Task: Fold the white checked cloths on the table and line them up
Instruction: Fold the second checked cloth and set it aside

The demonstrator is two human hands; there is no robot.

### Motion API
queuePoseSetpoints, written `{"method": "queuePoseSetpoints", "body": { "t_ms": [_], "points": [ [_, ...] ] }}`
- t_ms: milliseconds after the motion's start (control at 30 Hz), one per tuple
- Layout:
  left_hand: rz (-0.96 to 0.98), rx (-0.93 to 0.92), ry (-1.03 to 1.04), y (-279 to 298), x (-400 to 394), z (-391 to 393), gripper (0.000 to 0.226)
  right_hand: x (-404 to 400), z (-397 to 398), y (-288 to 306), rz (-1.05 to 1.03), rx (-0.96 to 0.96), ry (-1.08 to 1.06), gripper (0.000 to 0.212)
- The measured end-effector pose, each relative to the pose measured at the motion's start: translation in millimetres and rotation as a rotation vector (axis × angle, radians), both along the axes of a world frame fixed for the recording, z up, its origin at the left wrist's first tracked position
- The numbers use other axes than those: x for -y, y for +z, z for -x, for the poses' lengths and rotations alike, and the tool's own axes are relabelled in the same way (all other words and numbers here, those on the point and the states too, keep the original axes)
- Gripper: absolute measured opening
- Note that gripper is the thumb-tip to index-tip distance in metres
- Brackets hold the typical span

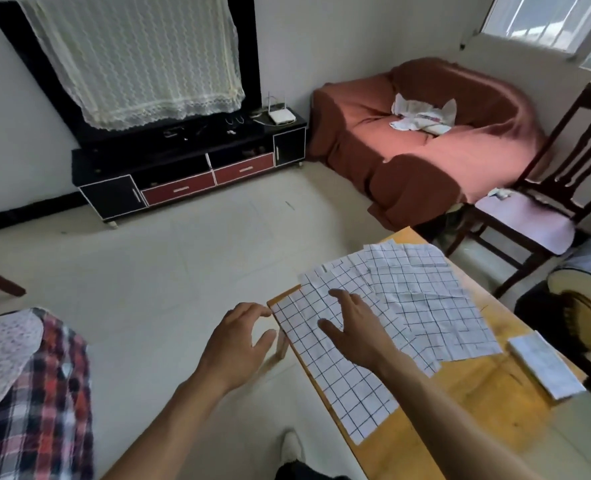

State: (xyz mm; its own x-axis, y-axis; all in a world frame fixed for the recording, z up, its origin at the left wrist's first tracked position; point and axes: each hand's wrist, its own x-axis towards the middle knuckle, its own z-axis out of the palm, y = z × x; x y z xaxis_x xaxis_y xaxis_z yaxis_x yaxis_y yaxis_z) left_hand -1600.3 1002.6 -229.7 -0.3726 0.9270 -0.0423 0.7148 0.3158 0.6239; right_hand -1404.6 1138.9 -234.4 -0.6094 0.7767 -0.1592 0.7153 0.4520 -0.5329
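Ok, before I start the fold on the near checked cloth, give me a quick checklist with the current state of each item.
1. Near checked cloth lying flat: ok.
2. Right hand resting on it: ok.
3. Left hand holding the cloth's corner: not ok, it hovers just off the table edge.
4. Near cloth free of the other cloths: cannot tell, they overlap.
5. Bare table for lining up: ok.
6. Folded piece already placed: ok.

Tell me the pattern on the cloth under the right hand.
White with a dark grid check, per the head view.
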Motion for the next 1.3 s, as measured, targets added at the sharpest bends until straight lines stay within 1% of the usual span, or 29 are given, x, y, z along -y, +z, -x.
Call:
{"method": "queuePoseSetpoints", "body": {
  "t_ms": [167,300,433,567,700,900,1000,1067,1200,1300],
  "points": [
    [0.067,0.005,-0.016,-0.6,-59.7,52.2,0.027,-60.5,53.2,-1.4,-0.024,0.022,0.001,0.063],
    [0.042,0.002,-0.039,9.6,-115.2,92.2,0.026,-109.5,82.7,5.6,-0.036,0.044,-0.026,0.061],
    [0.017,0.008,-0.110,10.6,-172.3,125.8,0.025,-146.6,101.9,8.6,-0.031,0.063,-0.122,0.060],
    [0.041,0.017,-0.272,-2.9,-232.1,152.6,0.027,-166.0,113.0,-1.2,0.005,0.083,-0.278,0.060],
    [0.012,0.055,-0.474,-15.5,-300.6,172.4,0.028,-179.4,131.8,-4.6,0.033,0.096,-0.477,0.059],
    [0.013,0.040,-0.853,-21.1,-373.7,199.4,0.030,-167.4,168.7,9.8,0.076,0.091,-0.782,0.056],
    [-0.025,-0.001,-0.979,-23.2,-408.5,205.4,0.029,-163.2,173.3,15.1,0.075,0.129,-0.909,0.058],
    [-0.043,-0.015,-1.037,-20.2,-422.8,205.5,0.028,-152.8,175.4,17.2,0.059,0.123,-1.001,0.058],
    [-0.024,-0.048,-1.165,-11.5,-425.1,192.7,0.029,-117.3,177.3,20.4,0.056,0.058,-1.136,0.057],
    [0.058,-0.181,-1.297,-4.7,-411.1,185.6,0.031,-89.9,173.0,17.1,0.050,-0.003,-1.236,0.056]
  ]
}}
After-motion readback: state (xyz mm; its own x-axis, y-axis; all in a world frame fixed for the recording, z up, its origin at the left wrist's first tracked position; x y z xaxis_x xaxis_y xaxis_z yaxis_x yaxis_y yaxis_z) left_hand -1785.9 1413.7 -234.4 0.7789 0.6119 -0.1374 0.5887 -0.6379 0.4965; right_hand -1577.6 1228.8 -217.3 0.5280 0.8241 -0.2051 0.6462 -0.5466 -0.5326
